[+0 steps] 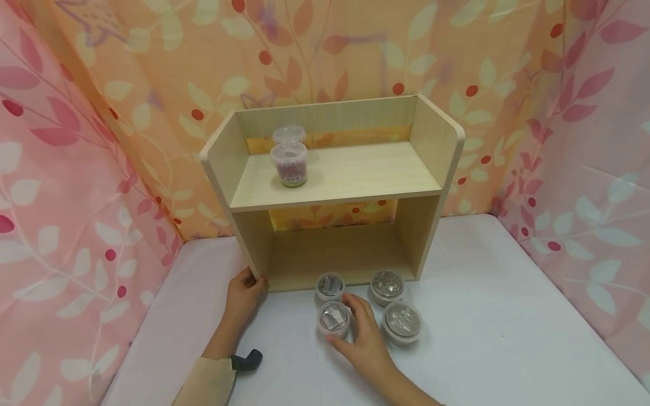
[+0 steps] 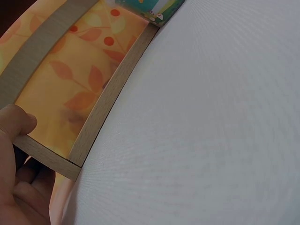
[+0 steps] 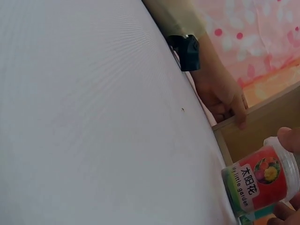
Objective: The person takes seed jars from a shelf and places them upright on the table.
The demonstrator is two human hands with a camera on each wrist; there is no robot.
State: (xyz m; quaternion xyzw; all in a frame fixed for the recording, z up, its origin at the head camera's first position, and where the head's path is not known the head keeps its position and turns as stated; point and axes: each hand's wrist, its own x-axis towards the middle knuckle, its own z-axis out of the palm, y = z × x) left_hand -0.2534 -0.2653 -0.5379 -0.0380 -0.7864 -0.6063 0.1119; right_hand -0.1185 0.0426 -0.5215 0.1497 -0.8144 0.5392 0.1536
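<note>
A small wooden shelf stands on the white table. My left hand grips its lower left front corner; in the left wrist view my thumb lies on the shelf's edge. My right hand curls round a small clear tub with a lid, the nearest left one of several tubs in front of the shelf. The right wrist view shows this tub with a red and green label between my fingers. Two tubs stand on the upper shelf at the left, one behind the other.
Three other lidded tubs stand close round my right hand. Pink and orange leaf-print curtains close in the table on the left, back and right. The shelf's lower compartment holds nothing.
</note>
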